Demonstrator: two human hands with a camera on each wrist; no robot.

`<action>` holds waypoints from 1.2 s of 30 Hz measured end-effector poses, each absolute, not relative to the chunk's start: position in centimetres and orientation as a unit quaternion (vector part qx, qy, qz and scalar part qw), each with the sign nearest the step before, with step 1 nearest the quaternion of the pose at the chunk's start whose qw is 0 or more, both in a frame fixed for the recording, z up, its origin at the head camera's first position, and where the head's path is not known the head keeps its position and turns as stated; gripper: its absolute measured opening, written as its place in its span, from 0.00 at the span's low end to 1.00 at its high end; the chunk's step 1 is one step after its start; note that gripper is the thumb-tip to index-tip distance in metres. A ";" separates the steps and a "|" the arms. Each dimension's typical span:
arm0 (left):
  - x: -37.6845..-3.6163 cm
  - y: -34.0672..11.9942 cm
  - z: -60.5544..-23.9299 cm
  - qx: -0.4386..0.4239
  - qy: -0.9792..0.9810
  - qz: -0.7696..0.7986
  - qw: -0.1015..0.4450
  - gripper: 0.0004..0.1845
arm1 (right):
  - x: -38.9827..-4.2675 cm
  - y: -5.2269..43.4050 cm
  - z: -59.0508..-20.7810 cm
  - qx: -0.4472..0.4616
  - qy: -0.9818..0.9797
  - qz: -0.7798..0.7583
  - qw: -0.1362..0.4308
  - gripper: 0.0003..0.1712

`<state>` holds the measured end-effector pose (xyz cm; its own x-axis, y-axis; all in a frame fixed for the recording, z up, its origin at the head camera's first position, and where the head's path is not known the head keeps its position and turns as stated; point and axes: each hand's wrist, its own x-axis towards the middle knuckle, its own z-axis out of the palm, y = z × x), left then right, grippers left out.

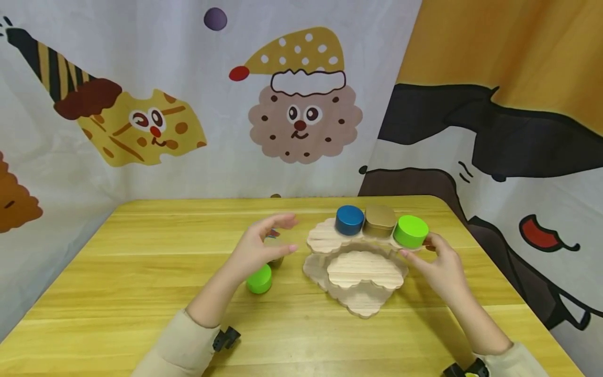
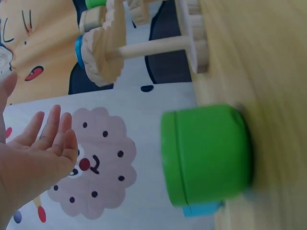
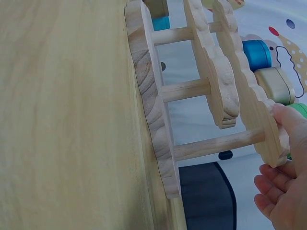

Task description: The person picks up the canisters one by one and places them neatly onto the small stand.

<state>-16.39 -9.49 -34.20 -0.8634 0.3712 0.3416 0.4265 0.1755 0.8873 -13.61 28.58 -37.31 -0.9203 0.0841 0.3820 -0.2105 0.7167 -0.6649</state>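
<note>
- Head view: left hand hovers, fingers parted, empty; right hand pinches the wooden stand by its upper tier, three tins aboard.
- Left wrist view: green tin stands untouched on the table.
- Right wrist view: a steadying grip, apparently; next move likely needs a left-hand grasp.

Head view high, facing forward-down; wrist views low, near, tipped sideways; wooden stand in all.

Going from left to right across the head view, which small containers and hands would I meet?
Green container → blue container → gold container → second green container → right hand. Left out because they overlap: the left hand and whatever it partly hides.
</note>
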 end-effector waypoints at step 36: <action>-15.6 -17.6 -40.5 -0.233 -0.819 -0.524 -0.038 0.30 | -13.6 28.7 -37.4 0.034 -0.905 0.377 0.193 0.34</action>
